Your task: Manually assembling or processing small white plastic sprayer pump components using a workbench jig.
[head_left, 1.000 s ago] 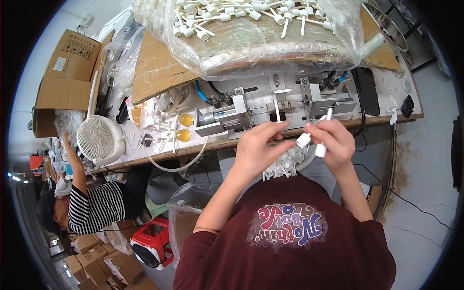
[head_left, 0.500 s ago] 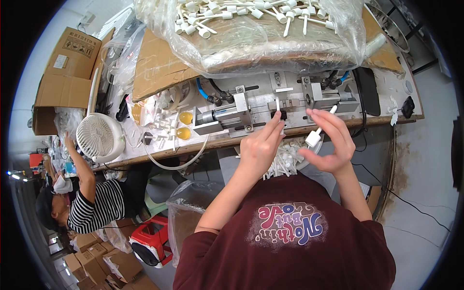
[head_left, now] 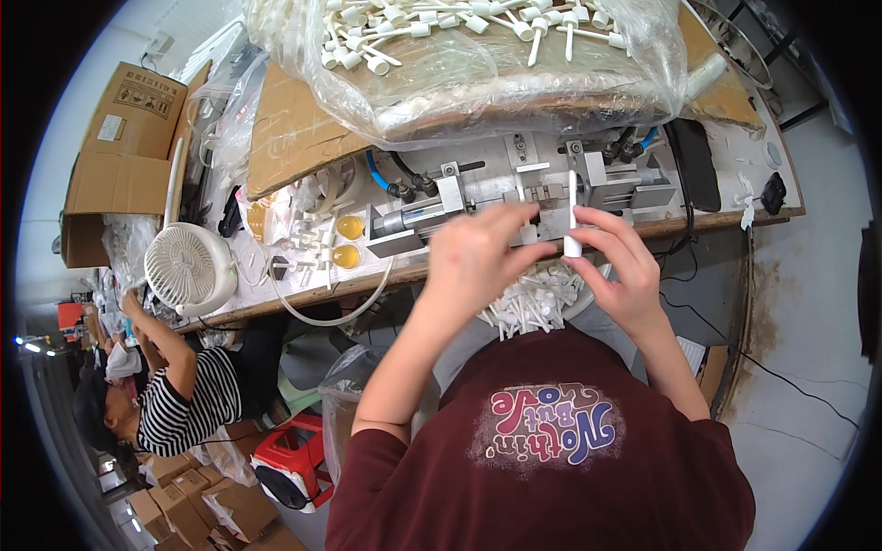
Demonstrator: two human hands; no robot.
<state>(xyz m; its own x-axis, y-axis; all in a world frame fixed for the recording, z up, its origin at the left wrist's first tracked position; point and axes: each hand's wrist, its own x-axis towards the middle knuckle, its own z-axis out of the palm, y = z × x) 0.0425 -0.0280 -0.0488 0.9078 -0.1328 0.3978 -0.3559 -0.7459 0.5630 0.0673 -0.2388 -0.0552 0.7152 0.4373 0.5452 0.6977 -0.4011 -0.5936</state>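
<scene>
My right hand (head_left: 625,271) pinches a white plastic stick with a thick cylindrical end (head_left: 573,219) between thumb and fingers. It stands upright, thick end down, at the table's front edge. My left hand (head_left: 473,257) is blurred, its thumb and forefinger apart, with nothing visible between them; it hovers before the clamping fixture. That fixture has a left metal cylinder unit (head_left: 413,219) and a right one (head_left: 629,188) facing each other. Between them is a small metal holder (head_left: 548,192) with a white piece beside it. Below my hands, a heap of white sticks (head_left: 528,303) lies in a round container.
Similar white pieces (head_left: 478,20) lie on clear plastic over cardboard (head_left: 303,129) at the back. A white fan (head_left: 188,266), yellow-filled cups (head_left: 347,255) and a hose stand left. A black phone-like slab (head_left: 695,165) lies right. A co-worker in a striped shirt (head_left: 197,395) works at far left.
My right hand has turned the white stick from tilted to upright and brought it left. My left hand has drawn back leftward from the holder, its fingers spreading.
</scene>
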